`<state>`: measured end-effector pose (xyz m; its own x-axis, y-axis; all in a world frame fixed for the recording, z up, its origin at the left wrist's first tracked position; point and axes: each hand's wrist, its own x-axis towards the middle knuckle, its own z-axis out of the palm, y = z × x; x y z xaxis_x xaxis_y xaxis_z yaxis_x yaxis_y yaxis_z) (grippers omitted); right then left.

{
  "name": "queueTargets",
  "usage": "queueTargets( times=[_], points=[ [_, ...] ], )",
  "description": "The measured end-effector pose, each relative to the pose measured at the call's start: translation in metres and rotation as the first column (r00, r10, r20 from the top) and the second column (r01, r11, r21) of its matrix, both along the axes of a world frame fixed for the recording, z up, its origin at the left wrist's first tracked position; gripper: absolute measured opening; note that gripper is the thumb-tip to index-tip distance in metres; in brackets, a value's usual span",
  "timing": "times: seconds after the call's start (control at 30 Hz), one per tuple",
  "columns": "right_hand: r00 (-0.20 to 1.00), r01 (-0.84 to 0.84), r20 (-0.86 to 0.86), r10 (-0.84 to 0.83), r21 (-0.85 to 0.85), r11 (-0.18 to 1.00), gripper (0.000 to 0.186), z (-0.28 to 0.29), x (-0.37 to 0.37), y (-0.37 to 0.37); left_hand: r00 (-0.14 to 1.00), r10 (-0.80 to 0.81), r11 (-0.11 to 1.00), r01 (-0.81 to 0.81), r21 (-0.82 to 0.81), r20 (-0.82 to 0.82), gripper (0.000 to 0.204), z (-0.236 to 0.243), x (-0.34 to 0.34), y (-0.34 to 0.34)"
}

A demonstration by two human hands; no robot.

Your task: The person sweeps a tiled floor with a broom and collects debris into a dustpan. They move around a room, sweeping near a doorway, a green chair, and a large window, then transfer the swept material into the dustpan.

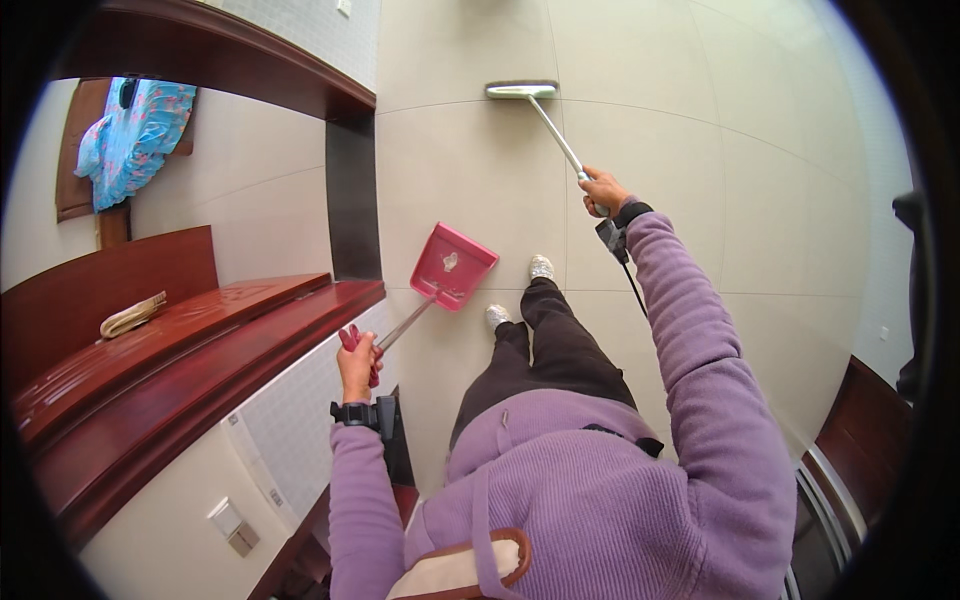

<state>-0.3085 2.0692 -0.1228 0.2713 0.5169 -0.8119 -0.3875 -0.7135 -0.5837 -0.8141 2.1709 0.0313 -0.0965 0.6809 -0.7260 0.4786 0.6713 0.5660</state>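
The fingers of the left hand [357, 366] were closed around the red grip of a dustpan [464, 277], its pan held ahead and to the right of them, a pale patch seen inside. The fingers of the right hand [604, 190] were wrapped around the handle of a broom [555, 135], whose wide head [520, 91] was extended ahead and leftward over the tiled floor [650, 160]. Left of the left fingers, a beige bundle [133, 315] was supported by a red wooden ledge [250, 325].
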Motion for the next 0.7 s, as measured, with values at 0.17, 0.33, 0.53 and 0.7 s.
queueTargets(
  times=[0.17, 0.33, 0.53, 0.7],
  points=[
    [0.983, -0.139, 0.1, 0.153, -0.141, 0.98, 0.06, -0.021, -0.035, -0.114, 0.999, 0.032, 0.999, -0.032, 0.004, -0.006, 0.019, 0.002, -0.007, -0.01],
    [0.98, -0.198, -0.092, 0.177, -0.344, 0.918, 0.066, 0.048, -0.051, -0.239, 1.0, 0.015, 1.0, -0.014, 0.012, -0.018, 0.02, 0.0, -0.005, -0.005],
    [0.926, -0.339, 0.063, 0.372, -0.294, 0.894, 0.051, 0.123, -0.056, -0.244, 1.0, -0.018, 1.0, 0.018, 0.004, 0.011, 0.025, -0.002, -0.005, 0.009],
    [0.913, -0.343, 0.186, 0.364, -0.133, 0.93, 0.044, 0.077, -0.058, -0.154, 1.0, -0.012, 1.0, 0.011, 0.006, 0.006, 0.026, -0.002, -0.009, 0.011]
  ],
)
